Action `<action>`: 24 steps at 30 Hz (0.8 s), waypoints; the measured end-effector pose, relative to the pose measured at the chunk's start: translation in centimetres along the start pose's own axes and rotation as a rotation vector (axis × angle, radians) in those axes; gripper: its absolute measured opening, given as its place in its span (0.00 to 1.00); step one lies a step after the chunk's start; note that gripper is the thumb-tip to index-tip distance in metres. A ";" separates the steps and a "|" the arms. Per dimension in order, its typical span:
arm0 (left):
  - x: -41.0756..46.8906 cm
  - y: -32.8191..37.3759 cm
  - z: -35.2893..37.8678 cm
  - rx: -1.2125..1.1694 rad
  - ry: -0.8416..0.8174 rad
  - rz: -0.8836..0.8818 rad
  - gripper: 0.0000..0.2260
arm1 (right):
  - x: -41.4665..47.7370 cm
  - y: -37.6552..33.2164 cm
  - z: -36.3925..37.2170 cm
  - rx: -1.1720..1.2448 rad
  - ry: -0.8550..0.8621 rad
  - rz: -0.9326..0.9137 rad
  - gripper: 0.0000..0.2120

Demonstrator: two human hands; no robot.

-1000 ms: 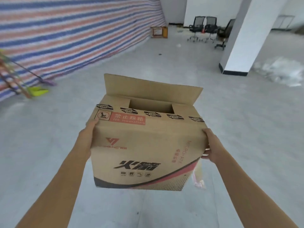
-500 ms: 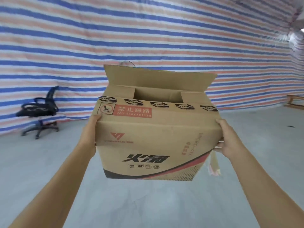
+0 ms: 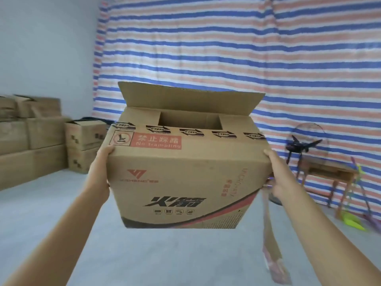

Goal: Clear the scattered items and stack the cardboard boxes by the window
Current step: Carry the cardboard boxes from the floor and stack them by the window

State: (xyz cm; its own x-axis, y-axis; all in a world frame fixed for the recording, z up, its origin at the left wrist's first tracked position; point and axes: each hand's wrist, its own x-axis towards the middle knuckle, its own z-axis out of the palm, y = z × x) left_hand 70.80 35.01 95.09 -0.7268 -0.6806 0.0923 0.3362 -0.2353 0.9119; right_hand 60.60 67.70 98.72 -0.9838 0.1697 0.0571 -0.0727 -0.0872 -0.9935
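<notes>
Cardboard box (image 3: 181,178) aloft — both hands clamping sides.

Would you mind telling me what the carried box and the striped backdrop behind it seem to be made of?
Carried box: brown matte cardboard, with creased flaps and printed faces. Striped backdrop: probably woven plastic tarpaulin, given its faint sheen and hanging folds, though I cannot be sure.

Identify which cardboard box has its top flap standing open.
The carried box, held between the left hand and right hand; the stacked boxes at left rest on the floor.
</notes>
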 end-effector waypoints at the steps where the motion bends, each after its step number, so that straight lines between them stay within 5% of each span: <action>1: 1.5 1.1 -2.5 0.000 0.045 0.024 0.05 | 0.3 0.3 3.6 -0.011 -0.048 0.007 0.17; 13: 9.4 8.2 -27.2 0.037 0.537 0.103 0.09 | -1.9 6.3 39.3 -0.082 -0.552 0.157 0.25; 18: 10.6 8.7 -32.4 0.039 0.692 0.092 0.08 | -4.0 10.0 49.7 -0.144 -0.716 0.239 0.29; 24: 16.2 7.5 -34.6 0.087 0.809 0.057 0.09 | -1.3 14.5 59.2 -0.232 -0.877 0.378 0.20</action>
State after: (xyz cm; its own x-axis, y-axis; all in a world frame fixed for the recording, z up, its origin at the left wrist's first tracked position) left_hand 82.27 -1.74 89.62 -0.0412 -0.9881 -0.1479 0.2876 -0.1535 0.9454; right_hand 51.13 8.13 90.10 -0.7150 -0.6272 -0.3090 0.2137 0.2248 -0.9507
